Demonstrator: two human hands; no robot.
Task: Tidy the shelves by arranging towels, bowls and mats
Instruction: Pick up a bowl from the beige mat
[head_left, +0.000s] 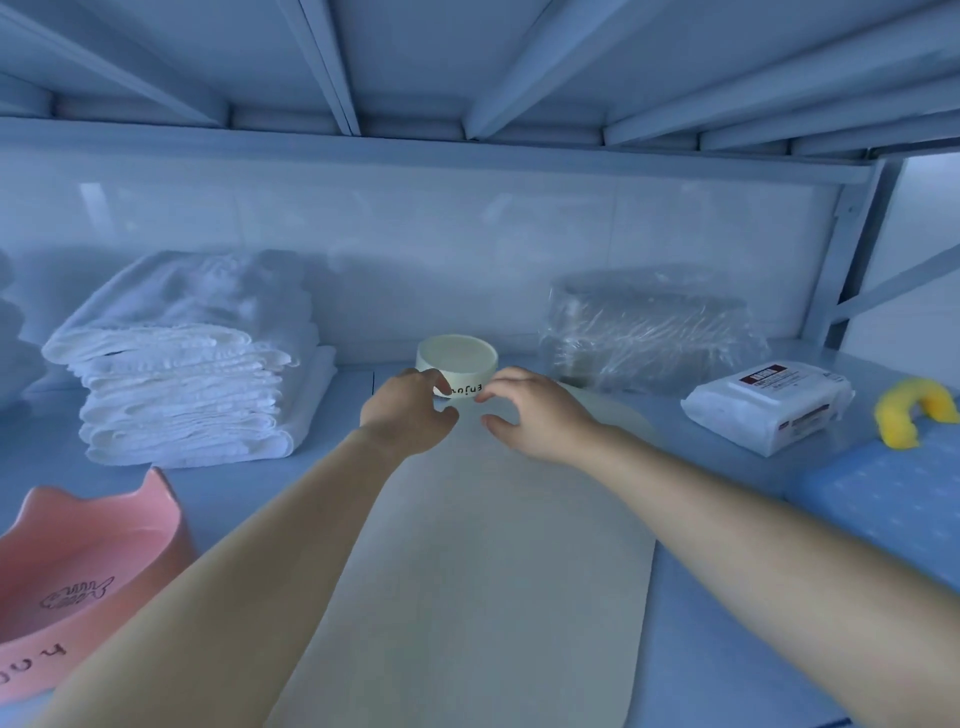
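Bowl (457, 358) sat at 12 o'clock from both hands, at mat's (483, 545) far end. Left hand (410, 415) nearer, loose fingertips touched its wall; right hand (530, 415) just beside, spread, empty.

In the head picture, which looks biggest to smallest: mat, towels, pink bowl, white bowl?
1. Mat
2. towels and pink bowl look alike (the bowl is nearer and cut off)
3. white bowl smallest
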